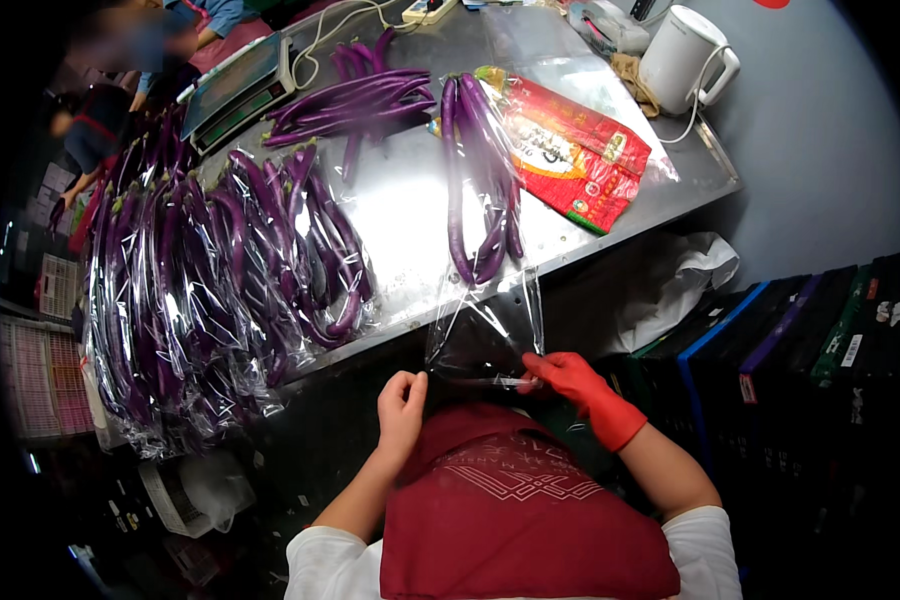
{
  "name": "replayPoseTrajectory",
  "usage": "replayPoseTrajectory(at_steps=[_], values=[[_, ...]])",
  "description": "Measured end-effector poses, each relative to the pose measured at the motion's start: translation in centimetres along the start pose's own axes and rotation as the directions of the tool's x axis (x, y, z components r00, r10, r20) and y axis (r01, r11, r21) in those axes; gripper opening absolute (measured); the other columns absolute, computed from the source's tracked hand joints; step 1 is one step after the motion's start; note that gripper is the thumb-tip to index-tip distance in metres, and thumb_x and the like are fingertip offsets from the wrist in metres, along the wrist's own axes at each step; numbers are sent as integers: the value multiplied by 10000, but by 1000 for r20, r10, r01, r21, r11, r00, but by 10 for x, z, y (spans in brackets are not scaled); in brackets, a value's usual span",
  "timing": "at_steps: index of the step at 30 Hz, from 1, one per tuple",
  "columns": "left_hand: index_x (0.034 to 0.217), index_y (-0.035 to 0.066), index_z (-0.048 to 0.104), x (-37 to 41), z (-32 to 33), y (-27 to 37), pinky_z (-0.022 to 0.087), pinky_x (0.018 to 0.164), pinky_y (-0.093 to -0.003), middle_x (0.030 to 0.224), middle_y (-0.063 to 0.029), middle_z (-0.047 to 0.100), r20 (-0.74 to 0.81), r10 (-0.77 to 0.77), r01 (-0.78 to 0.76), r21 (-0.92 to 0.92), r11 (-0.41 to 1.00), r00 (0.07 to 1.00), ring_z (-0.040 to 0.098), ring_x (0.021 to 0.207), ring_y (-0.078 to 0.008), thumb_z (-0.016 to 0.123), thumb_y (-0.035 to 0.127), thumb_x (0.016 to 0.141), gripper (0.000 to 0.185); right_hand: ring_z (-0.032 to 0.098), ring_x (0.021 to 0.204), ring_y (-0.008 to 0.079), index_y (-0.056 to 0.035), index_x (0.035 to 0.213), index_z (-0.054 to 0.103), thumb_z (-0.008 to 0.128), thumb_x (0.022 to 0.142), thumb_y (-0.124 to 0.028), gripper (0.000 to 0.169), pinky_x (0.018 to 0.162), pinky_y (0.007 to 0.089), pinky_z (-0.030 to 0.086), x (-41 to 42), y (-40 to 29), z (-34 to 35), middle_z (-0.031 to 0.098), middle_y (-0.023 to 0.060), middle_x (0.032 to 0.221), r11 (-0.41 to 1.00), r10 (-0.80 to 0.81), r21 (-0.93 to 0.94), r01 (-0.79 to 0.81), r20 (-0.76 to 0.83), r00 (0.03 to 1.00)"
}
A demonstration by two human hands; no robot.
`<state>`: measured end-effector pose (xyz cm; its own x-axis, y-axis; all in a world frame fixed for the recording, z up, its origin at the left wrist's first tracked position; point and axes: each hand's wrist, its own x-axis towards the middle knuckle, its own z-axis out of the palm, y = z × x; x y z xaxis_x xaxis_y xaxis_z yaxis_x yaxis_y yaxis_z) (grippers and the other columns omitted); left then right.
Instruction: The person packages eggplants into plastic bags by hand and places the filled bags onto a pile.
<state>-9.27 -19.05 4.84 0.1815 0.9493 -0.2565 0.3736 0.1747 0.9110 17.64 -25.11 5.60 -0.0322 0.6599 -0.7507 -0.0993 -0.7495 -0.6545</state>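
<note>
A clear plastic bag (487, 330) holds several long purple eggplants (454, 180); they lie on the steel table, and the bag's lower end hangs past its edge. My right hand (570, 386), in a red rubber glove, pinches the right corner of that end. My bare left hand (403, 409) is closed at the left corner, its fingertips at the film. Bagged eggplants (217, 285) lie side by side in a large group at the table's left. Farther back, unbagged eggplants (352, 105) lie in a loose heap beside a digital scale (236, 90).
A red printed package (570, 150) lies right of the bag. A white electric kettle (682, 60) stands at the back right corner near a brown cloth (634, 82). Dark stacked crates (780, 360) stand to the right below. Co-workers (217, 15) are at the upper left.
</note>
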Motion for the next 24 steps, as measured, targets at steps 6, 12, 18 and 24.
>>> replayPoseTrajectory(at_steps=[6, 12, 18, 24], values=[[776, 36, 592, 6, 60, 68, 442, 636, -370, 726, -80, 555, 287, 670, -697, -12, 717, 685, 538, 694, -280, 686, 74, 753, 105, 573, 869, 140, -35, 909, 684, 544, 871, -518, 505, 790, 297, 442, -12, -13, 3, 680, 48, 878, 998, 59, -32, -60, -22, 998], [847, 39, 583, 20, 89, 48, 457, 691, -370, 852, -95, 564, 395, 767, -849, 72, 523, 506, 550, 777, -282, 716, 89, 698, 206, 563, 864, 149, -51, 865, 692, 576, 835, -542, 506, 756, 302, 437, -13, -14, 11, 652, 60, 860, 997, 64, -23, -68, -164, 984], [880, 33, 566, 32, 83, 51, 461, 711, -374, 881, -105, 558, 481, 765, -870, -11, 493, 428, 544, 791, -289, 712, 73, 685, 247, 538, 769, 141, -23, 784, 667, 555, 860, -500, 495, 710, 298, 436, -16, -28, 12, 630, 44, 778, 988, 129, -62, -140, -152, 980], [868, 25, 538, 36, 90, 39, 444, 748, -374, 864, -118, 530, 610, 697, -902, 75, 424, 378, 519, 816, -290, 662, 109, 729, 204, 558, 690, 145, -5, 756, 673, 557, 865, -469, 491, 664, 305, 444, -25, -43, 18, 636, 56, 712, 960, 129, -208, -188, -268, 955]])
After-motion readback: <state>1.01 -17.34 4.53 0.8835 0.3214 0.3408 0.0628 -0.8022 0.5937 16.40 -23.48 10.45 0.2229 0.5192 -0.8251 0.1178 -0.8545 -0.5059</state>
